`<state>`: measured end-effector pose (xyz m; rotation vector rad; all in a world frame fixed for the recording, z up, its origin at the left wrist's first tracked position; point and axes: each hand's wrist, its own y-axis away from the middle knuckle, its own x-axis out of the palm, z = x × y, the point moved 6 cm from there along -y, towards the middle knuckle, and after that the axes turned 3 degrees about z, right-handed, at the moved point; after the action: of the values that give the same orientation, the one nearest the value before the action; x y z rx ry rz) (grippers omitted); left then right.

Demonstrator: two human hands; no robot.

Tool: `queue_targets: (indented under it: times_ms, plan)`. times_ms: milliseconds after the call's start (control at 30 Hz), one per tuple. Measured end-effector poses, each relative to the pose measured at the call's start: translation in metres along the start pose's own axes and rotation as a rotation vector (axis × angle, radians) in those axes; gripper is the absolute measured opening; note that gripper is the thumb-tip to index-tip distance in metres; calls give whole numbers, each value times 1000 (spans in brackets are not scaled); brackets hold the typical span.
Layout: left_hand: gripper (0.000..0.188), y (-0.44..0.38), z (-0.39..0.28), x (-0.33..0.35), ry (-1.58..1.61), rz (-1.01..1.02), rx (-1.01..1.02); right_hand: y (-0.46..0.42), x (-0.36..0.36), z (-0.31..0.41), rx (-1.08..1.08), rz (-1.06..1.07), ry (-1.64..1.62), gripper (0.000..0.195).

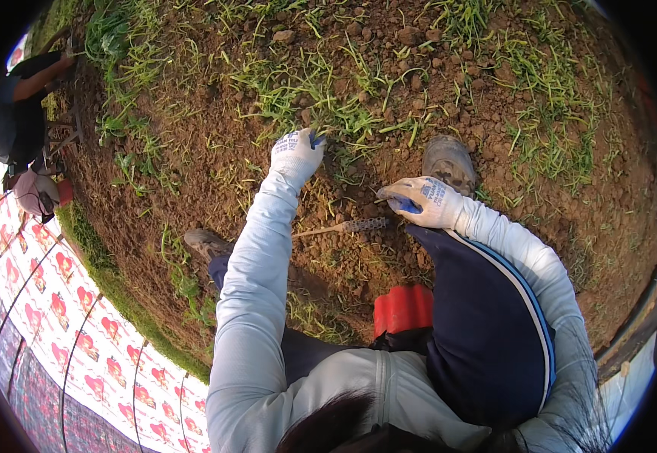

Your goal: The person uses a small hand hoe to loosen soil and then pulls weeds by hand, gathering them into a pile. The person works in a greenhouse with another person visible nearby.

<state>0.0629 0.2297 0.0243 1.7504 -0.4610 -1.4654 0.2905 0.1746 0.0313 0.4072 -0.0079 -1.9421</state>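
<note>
My left hand (298, 152), in a white knit glove with a blue palm, reaches down to pulled or cut green stems (328, 107) strewn on the soil. Its fingers are curled toward the ground, and the fingertips are partly hidden, so a grip on any stem cannot be made out. Over my right knee is my right hand (425, 201), gloved alike, with fingers bent and thumb near them; whether anything is pinched there is unclear. A hand tool with a thin wooden handle and a grey patterned part (362, 225) lies on the soil between my feet.
Under me shows a red plastic seat (402, 308). My muddy shoes (449, 164) stand on loose brown soil (204, 170) with clods. At far left another person (20, 113) bends by a frame. Printed white sheeting (96, 334) borders the plot beyond a grass strip (124, 311).
</note>
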Motion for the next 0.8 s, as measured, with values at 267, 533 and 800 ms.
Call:
queue_targets:
  times_ms: [267,533,800]
  plan:
    - [28,-6,113,-35,826,-641,34,-2,-4,6,24,48,-4,36]
    - [38,-29,63,-46,-182,-458,78,2,3,-7,43,23,-19,39]
    - [53,-34,80,-18,-116,-83,-141,1,1,-2,36,37,-20,41]
